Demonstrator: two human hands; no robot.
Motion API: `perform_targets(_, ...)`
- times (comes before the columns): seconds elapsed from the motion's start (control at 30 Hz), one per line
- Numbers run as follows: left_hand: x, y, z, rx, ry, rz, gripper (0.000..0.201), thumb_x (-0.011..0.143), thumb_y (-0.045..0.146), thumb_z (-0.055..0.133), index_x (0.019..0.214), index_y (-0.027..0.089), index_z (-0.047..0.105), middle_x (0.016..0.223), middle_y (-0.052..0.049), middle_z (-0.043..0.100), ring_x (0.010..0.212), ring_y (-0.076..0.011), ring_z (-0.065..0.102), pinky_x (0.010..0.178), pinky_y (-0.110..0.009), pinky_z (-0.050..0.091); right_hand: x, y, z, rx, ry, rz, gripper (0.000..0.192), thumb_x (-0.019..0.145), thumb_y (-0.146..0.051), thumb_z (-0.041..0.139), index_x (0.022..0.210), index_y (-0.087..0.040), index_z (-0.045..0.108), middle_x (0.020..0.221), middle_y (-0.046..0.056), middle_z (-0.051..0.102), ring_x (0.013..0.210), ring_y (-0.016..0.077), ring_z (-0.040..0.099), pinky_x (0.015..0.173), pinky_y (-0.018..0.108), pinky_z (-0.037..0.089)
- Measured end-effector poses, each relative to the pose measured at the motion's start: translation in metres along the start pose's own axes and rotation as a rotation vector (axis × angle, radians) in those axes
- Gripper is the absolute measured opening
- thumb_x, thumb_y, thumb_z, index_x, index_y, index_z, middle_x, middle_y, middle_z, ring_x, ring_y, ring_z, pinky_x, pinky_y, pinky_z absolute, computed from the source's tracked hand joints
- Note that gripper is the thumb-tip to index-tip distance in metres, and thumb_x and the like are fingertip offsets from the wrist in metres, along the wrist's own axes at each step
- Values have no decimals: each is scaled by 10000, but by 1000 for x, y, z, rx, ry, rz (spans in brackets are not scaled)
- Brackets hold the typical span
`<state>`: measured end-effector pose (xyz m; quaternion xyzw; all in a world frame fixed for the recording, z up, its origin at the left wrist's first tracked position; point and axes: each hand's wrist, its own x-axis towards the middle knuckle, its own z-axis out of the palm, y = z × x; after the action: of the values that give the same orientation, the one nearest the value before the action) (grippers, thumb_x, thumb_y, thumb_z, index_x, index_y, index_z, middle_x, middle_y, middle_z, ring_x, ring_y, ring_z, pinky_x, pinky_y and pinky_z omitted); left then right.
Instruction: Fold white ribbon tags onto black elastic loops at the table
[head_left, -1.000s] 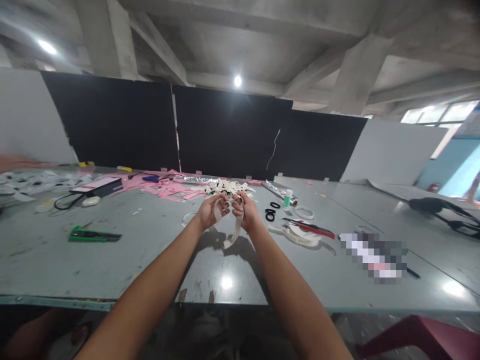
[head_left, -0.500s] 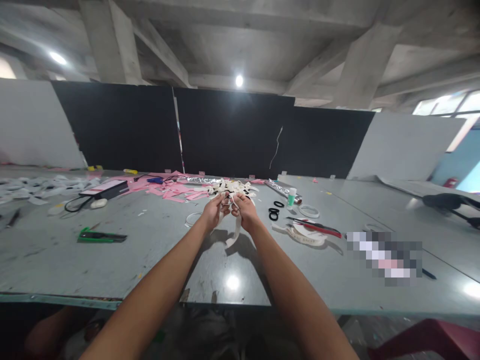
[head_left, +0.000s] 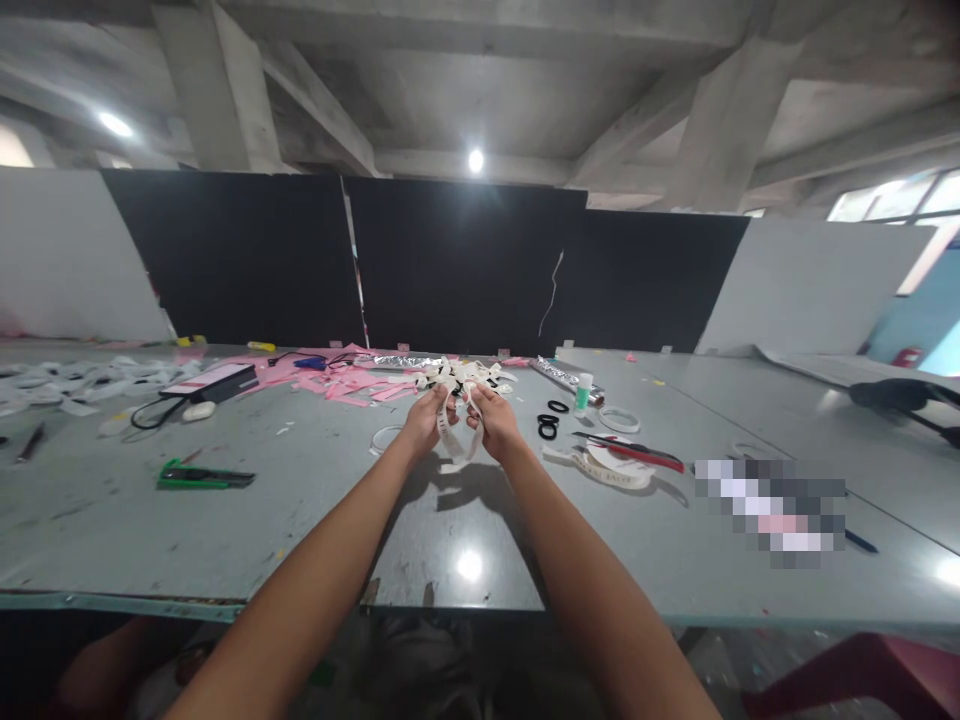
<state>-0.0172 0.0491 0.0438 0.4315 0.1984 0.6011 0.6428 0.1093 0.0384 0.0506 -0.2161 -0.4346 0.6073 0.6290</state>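
Note:
A cream printed ribbon [head_left: 447, 440] hangs in a loop between my hands, just above the table. My left hand [head_left: 426, 420] pinches one side of it and my right hand [head_left: 495, 418] pinches the other, fingers closed. Right behind the hands lies a heap of cream ribbon pieces [head_left: 469, 372] with dark bits among them. To the right, a red utility knife [head_left: 645, 455] rests on a roll of similar printed ribbon [head_left: 619, 476]. What exactly sits between the fingertips is too small to make out.
A green cutter knife [head_left: 202, 475] lies at left, near a black box-like device [head_left: 217, 384] with a cable. Pink strips [head_left: 337, 385] and white strips [head_left: 82, 380] cover the back. At right are black rings [head_left: 548, 428], a glue stick [head_left: 583, 396] and a tape roll [head_left: 619, 420].
The ribbon, earlier dangling as a loose tail below my hands, now spans both hands in an open loop with its printing showing. My hands have hardly shifted.

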Motion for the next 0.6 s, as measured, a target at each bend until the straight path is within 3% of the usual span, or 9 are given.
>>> perform_targets(0.1, 0, 0, -3, 8, -40, -24, 321, 751, 407, 700, 741, 132, 535, 565, 35, 533, 454, -60, 479, 526, -211, 422, 0, -2, -1, -3, 33, 1, 267, 663, -316, 729, 863, -188, 606, 720, -32, 592, 477, 34, 414, 390, 135, 340)
perform_targets(0.2, 3, -1, -9, -22, -90, -61, 249, 774, 328, 690, 857, 116, 588, 650, 8, 602, 524, -83, 551, 593, -229, 462, 0, -3, -2, -6, 47, 5, 246, 670, -345, 728, 790, -183, 588, 731, -26, 598, 485, 35, 412, 379, 125, 329)
perform_targets(0.27, 6, -2, -11, -74, -73, -86, 202, 797, 275, 663, 904, 117, 599, 697, -10, 635, 578, -103, 590, 618, -236, 472, -1, -5, -3, 18, 49, 17, 255, 682, -363, 723, 758, -183, 560, 696, -37, 577, 470, 33, 398, 369, 122, 315)
perform_targets(0.4, 7, 2, -9, -221, 2, -140, 116, 843, 237, 575, 802, 129, 592, 653, -18, 621, 618, -131, 613, 646, -256, 488, -4, -7, -2, 81, 40, 70, 273, 734, -389, 687, 756, -187, 504, 650, -56, 534, 399, 17, 323, 339, 126, 260)
perform_targets(0.5, 3, 8, -7, -267, 12, -147, 72, 828, 201, 553, 807, 142, 589, 590, 7, 569, 511, -113, 559, 550, -244, 467, -5, -7, -1, 81, 17, 101, 265, 762, -399, 659, 778, -188, 500, 676, -51, 552, 373, 6, 265, 326, 129, 233)
perform_targets(0.6, -1, 14, -9, -242, -61, -147, 130, 782, 148, 533, 894, 151, 598, 673, 7, 602, 383, -57, 421, 379, -188, 328, -3, -7, -3, 40, 14, 68, 284, 741, -414, 676, 780, -185, 513, 677, -48, 543, 386, 5, 279, 326, 125, 231)
